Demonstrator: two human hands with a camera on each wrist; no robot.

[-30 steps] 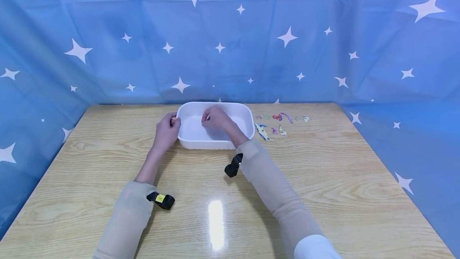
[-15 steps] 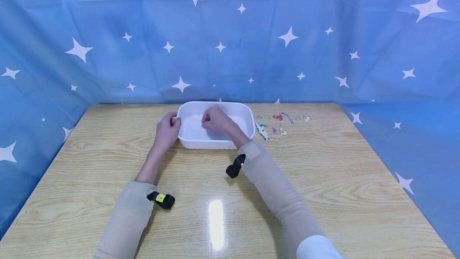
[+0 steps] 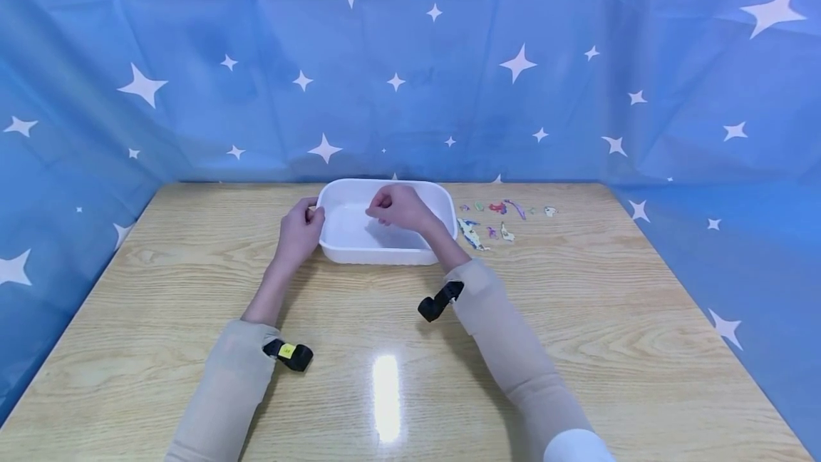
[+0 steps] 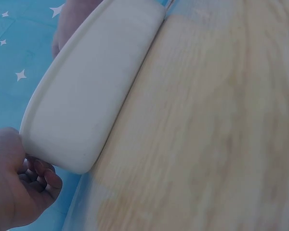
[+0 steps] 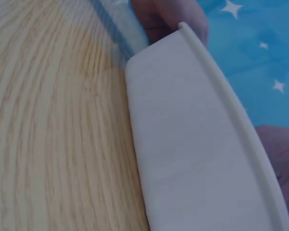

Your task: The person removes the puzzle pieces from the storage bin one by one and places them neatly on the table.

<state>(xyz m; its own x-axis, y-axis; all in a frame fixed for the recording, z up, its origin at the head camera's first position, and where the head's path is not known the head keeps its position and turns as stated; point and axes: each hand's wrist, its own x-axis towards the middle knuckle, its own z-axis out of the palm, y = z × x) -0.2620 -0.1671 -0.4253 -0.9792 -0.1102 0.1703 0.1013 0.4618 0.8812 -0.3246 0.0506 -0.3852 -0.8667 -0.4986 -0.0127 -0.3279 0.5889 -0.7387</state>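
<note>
A white rectangular plastic tub (image 3: pixel 385 256) with rounded corners stands at the back middle of the table. My left hand (image 3: pixel 300 234) grips its left end at the rim; in the left wrist view that hand (image 4: pixel 24 183) has its fingers curled by the tub's corner. My right hand (image 3: pixel 404 207) is over the inside of the tub, fingers bent and pointing left. Whether a small thing sits between its fingertips is not visible. The tub's wall (image 5: pixel 192 139) hides most of that hand in the right wrist view.
Right of the tub lie several small flat colourful pieces, among them a long pale-and-blue one (image 3: pixel 470 234), a red one (image 3: pixel 497 208), a purple strip (image 3: pixel 515 209) and a whitish one (image 3: pixel 550 212). A blue star-patterned curtain (image 3: pixel 410 120) hangs behind the wooden table (image 3: pixel 333 334).
My right hand has risen slightly and moved right inside the tub, its fingers looser than before. The left hand keeps its hold on the tub's end.
</note>
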